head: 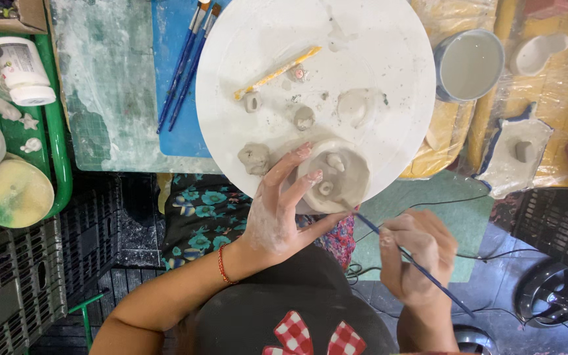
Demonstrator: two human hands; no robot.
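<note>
At the frame's lower centre, the left hand (277, 210) cups a clay bowl (334, 176) on the white board (310, 59), while the right hand (415, 253) pinches a brush (407, 257) touching the bowl's edge.

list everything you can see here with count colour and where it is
round board: 1, white, centre top
clay bowl: 1, grey, board's near edge
clay lumps: several, grey, on the board
yellow stick: 1, on the board
spare brushes: 2, blue handles, left of the board
water cup: 1, blue rim, right of the board
jar: 1, white, far left
left hand: clay-smeared, cupping the bowl
right hand: holding a thin blue brush
</note>
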